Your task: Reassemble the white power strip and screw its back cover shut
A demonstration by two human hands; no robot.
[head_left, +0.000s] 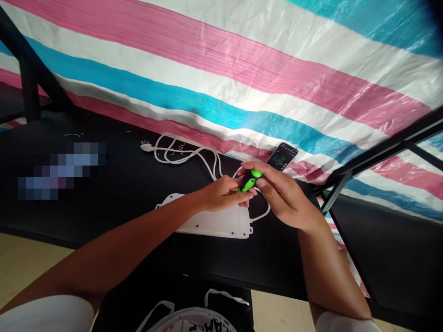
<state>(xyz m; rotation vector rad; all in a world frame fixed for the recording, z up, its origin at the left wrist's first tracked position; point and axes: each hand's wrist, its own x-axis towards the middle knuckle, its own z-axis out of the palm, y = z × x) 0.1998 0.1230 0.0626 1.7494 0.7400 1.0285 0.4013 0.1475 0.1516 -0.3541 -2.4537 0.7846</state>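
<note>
A green and black screwdriver [249,181] is between my two hands, its handle showing and its shaft hidden. My right hand [284,193] has fingers and thumb closed around the upper end of the handle. My left hand [228,192] grips the lower end with the thumb across it. Below the hands a white power strip [214,223] lies on the black table, screw holes in its upward face. The left forearm covers part of it. Its white cord [204,151] loops behind the hands and ends in a plug [146,146].
A phone [283,157] with its screen lit rests at the back by the striped plastic sheet [194,97]. A blurred-out item [62,170] lies on the left of the black table [114,216]. Black metal frame bars [341,184] stand at both sides.
</note>
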